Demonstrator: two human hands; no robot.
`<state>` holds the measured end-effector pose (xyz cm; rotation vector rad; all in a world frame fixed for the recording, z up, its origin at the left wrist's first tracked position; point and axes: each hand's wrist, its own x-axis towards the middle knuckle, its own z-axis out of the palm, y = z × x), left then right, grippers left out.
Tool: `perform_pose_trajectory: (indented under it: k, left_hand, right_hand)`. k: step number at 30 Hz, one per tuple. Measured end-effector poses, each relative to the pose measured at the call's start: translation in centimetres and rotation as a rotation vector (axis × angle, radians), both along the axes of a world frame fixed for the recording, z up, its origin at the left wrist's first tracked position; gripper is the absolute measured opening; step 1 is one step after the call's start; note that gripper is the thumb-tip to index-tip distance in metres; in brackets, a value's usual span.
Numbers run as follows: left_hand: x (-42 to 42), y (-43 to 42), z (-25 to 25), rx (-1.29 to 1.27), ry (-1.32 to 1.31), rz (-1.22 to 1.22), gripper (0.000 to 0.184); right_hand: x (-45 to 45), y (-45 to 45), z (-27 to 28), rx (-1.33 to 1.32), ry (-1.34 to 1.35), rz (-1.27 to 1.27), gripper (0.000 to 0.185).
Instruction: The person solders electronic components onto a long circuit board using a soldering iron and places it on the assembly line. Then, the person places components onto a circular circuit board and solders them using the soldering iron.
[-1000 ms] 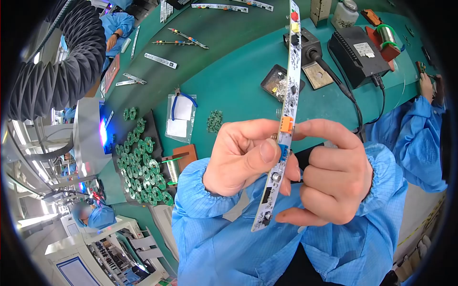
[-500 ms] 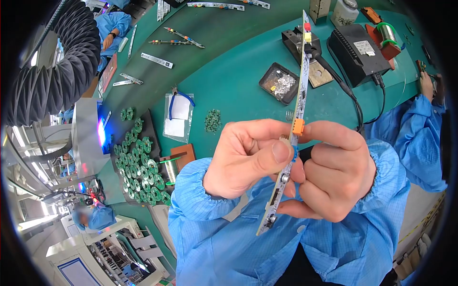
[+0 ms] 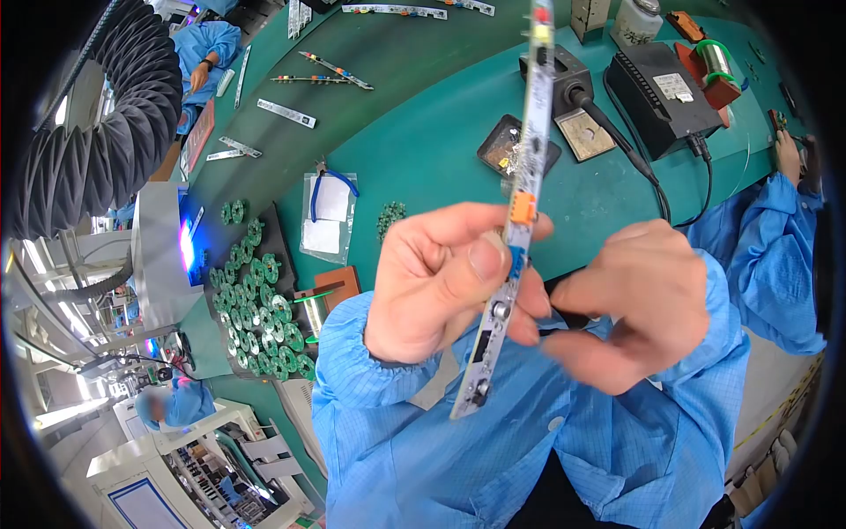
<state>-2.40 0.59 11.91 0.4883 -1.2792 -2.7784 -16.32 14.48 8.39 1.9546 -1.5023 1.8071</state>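
Note:
A long, narrow white circuit board (image 3: 534, 123) stands tilted in front of me, its upper end leaning right. It carries an orange connector (image 3: 523, 208), a blue connector (image 3: 516, 261), and red and yellow parts near the top. My left hand (image 3: 432, 291) is closed around the board, with the thumb on the near side by the blue connector and fingers behind it. To the right of the board is my right hand (image 3: 639, 304), slightly blurred. Its index finger and thumb are apart, with nothing visible between them; the other fingers curl and are partly hidden.
A soldering iron holder (image 3: 564, 75), a black station (image 3: 661, 97) and a black tray (image 3: 502, 145) stand behind the board. Blue-handled cutters (image 3: 335, 187) lie on a plastic bag. Several round green boards (image 3: 256, 309) sit at left. A co-worker's sleeve (image 3: 758, 256) is at right.
My right hand has let go of the board and moved right, its index finger and thumb parting. The board, held in my left hand, has shifted left and turned its face more toward me.

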Motion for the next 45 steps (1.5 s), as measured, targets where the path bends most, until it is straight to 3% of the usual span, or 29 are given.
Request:
perform_pose_trajectory:
  k: [1, 5, 8, 12, 14, 15, 17, 23, 26, 29, 38, 45]
  left_hand:
    - [-0.1, -0.1, 0.0, -0.001, 0.021, 0.029, 0.044]
    - [0.0, -0.1, -0.3, -0.028, 0.047, -0.014, 0.045]
    - [-0.2, -0.1, -0.5, -0.026, 0.05, -0.018, 0.045]
    - [-0.3, 0.2, -0.4, -0.045, 0.043, -0.029, 0.046]
    - [-0.6, 0.8, -0.3, -0.206, -0.063, 0.06, 0.065]
    - [-0.6, 0.7, -0.4, -0.205, -0.063, 0.06, 0.065]
    - [-0.4, 0.1, -0.7, -0.058, 0.032, 0.0, 0.045]
    - [-0.7, 1.0, -0.9, -0.189, 0.026, 0.075, 0.043]
    - [-0.5, 0.5, -0.8, -0.195, 0.01, 0.058, 0.043]
    - [-0.5, 0.4, -1.1, -0.112, 0.034, 0.057, 0.043]
    - [-0.6, 0.5, -0.5, -0.117, -0.003, 0.022, 0.043]
    - [-0.7, 0.7, -1.5, -0.243, 0.04, 0.042, 0.043]
  right_hand:
    - [0.0, 0.0, -0.1, 0.039, -0.274, 0.1, 0.023]
    - [-0.7, 1.0, 1.7, 0.336, -0.508, -0.005, 0.018]
    - [-0.1, 0.3, 1.3, 0.383, -0.63, -0.041, 0.016]
    - [-0.2, -0.1, 1.3, 0.452, -0.673, -0.01, 0.017]
    - [-0.1, -0.3, 1.1, 0.461, -0.673, -0.025, 0.017]
    - [-0.1, -0.4, 1.1, 0.462, -0.674, -0.026, 0.017]
    - [0.0, -0.6, 1.1, 0.416, -0.648, -0.054, 0.011]
    - [-0.3, -1.3, 1.2, 0.267, -0.537, -0.01, 0.002]
    - [-0.2, -1.4, 1.1, 0.252, -0.607, 0.013, 0.002]
    - [0.3, -1.3, 0.7, 0.26, -0.773, -0.04, 0.007]
    - [0.1, -0.7, 1.1, 0.392, -0.776, -0.05, 0.005]
    - [0.1, -1.1, 0.7, 0.268, -0.655, -0.061, 0.004]
